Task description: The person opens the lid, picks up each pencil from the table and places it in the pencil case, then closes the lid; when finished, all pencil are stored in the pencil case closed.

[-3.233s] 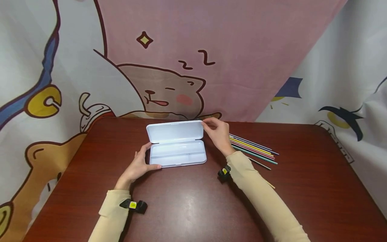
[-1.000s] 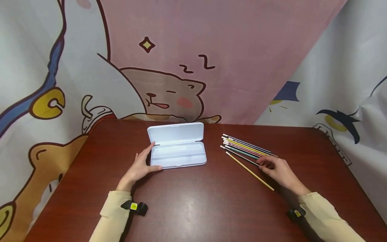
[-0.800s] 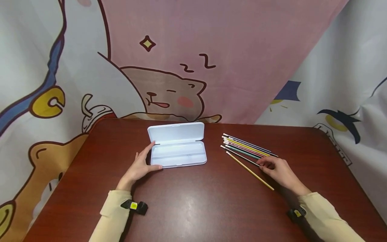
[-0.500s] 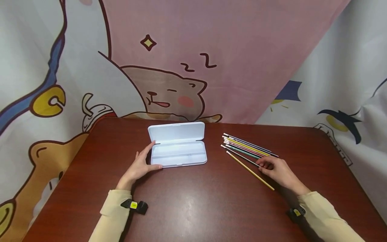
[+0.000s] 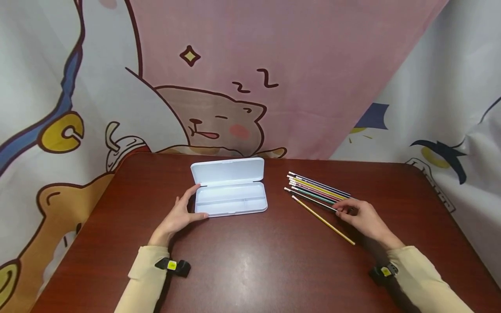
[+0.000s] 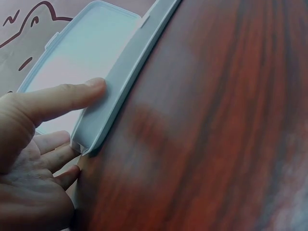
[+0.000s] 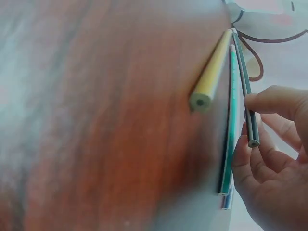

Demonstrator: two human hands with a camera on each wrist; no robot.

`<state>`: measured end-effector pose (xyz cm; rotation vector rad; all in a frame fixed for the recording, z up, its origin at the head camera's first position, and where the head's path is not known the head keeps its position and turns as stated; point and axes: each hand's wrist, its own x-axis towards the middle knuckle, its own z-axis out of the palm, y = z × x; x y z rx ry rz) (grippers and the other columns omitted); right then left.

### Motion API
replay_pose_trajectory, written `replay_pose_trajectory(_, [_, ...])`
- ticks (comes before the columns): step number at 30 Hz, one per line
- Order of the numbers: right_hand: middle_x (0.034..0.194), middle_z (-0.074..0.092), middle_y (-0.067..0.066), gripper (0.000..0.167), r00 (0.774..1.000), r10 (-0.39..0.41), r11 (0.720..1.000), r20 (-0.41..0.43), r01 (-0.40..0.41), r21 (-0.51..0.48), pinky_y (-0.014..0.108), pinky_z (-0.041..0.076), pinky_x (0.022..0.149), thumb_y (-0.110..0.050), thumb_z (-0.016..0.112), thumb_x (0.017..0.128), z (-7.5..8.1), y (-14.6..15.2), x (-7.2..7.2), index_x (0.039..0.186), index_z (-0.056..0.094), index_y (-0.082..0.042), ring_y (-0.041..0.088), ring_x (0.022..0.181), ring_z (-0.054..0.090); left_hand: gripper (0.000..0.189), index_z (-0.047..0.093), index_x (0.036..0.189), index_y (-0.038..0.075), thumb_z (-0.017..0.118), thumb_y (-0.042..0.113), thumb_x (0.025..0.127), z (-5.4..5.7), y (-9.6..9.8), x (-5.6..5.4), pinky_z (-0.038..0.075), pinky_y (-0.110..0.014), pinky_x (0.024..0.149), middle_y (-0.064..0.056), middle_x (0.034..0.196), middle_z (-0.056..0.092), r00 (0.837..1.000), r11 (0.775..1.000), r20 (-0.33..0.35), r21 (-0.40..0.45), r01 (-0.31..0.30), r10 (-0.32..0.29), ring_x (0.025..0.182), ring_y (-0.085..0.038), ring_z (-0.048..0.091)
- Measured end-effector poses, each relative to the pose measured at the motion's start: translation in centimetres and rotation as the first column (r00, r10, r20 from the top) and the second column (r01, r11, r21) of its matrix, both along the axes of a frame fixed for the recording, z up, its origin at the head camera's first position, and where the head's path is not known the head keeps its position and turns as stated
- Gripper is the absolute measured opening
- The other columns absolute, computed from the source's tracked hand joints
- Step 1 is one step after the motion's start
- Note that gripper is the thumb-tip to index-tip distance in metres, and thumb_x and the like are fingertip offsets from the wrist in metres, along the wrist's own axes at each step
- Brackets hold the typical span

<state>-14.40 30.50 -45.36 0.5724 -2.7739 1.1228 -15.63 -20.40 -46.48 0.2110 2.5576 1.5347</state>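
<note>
A white pencil case (image 5: 231,208) lies with its lid raised at the middle of the table, its divided inside showing nothing in it. My left hand (image 5: 178,217) holds its left end, thumb at the front edge and fingers towards the hinge corner; the left wrist view shows the thumb (image 6: 72,100) against the front wall. At the right, my right hand (image 5: 364,219) pinches a dark pencil (image 7: 244,72) near its unsharpened end, between thumb and fingers. Beside it lie a gold pencil (image 5: 323,220), apart towards the front, and a green pencil (image 7: 231,110).
Several more pencils (image 5: 318,184) in blue, yellow and red lie side by side behind the dark one, white eraser ends to the left. The brown table (image 5: 242,269) ends at a cartoon-printed cloth (image 5: 313,87) at the back.
Since the oldest frame, my right hand has left the case's lid and moved right to the dark pencil. It has barely shifted in the last second. My left hand stays on the case.
</note>
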Motion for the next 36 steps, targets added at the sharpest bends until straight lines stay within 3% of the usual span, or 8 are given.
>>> replay_pose_trajectory(7, [0.083,0.065,0.002,0.018,1.0,-0.009,0.998,0.025,0.011,-0.065,0.018,0.045,0.058,0.008,0.071,0.082,0.7,-0.7,0.2,0.096,0.072,-0.002,0.007,0.071,0.054,0.087,0.03,0.147,0.008,0.081,0.011,0.076,-0.2,0.0,0.2,-0.014,-0.06,0.108,-0.024,0.153,0.024,1.0,1.0,0.007,-0.002,-0.001,0.001,0.143,-0.043,-0.003])
replay_pose_trajectory(15, [0.08,0.064,0.011,0.018,1.0,-0.003,0.997,0.019,0.005,-0.081,0.021,0.046,0.057,0.013,0.069,0.08,2.6,-3.0,0.7,0.096,0.071,0.003,0.013,0.07,0.055,0.086,0.031,0.147,0.006,0.081,0.01,0.077,-0.2,0.0,0.0,-0.014,-0.058,0.109,-0.026,0.152,0.026,1.0,1.0,-0.024,-0.019,0.008,-0.009,0.143,-0.041,0.011])
replay_pose_trajectory(23, [0.085,0.066,0.006,0.017,0.999,0.015,0.993,0.042,-0.01,-0.117,0.023,0.049,0.06,0.004,0.071,0.083,1.3,-3.0,-0.7,0.098,0.073,-0.005,0.011,0.073,0.057,0.087,0.031,0.148,0.005,0.081,0.011,0.077,0.1,0.1,0.1,-0.014,-0.058,0.109,-0.025,0.152,0.026,1.0,1.0,-0.016,-0.019,0.009,-0.009,0.143,-0.041,0.011])
replay_pose_trajectory(31, [0.089,0.064,-0.001,0.015,0.998,0.002,0.998,0.057,0.002,-0.065,0.028,0.047,0.062,-0.003,0.07,0.086,2.0,-4.8,-1.8,0.1,0.074,-0.009,0.015,0.077,0.057,0.087,0.03,0.148,0.006,0.081,0.012,0.077,0.2,0.2,0.0,-0.014,-0.058,0.109,-0.025,0.153,0.025,1.0,1.0,0.0,-0.027,0.004,-0.004,0.143,-0.041,0.009])
replay_pose_trajectory(36, [0.093,0.067,0.0,0.016,0.999,0.035,0.996,0.026,-0.032,-0.085,0.032,0.05,0.066,-0.001,0.07,0.085,1.9,-6.6,-2.7,0.099,0.075,-0.008,0.014,0.08,0.059,0.087,0.03,0.148,0.005,0.081,0.012,0.077,0.1,0.1,-0.1,-0.014,-0.058,0.109,-0.025,0.152,0.026,1.0,1.0,0.004,-0.023,0.005,-0.005,0.143,-0.041,0.009])
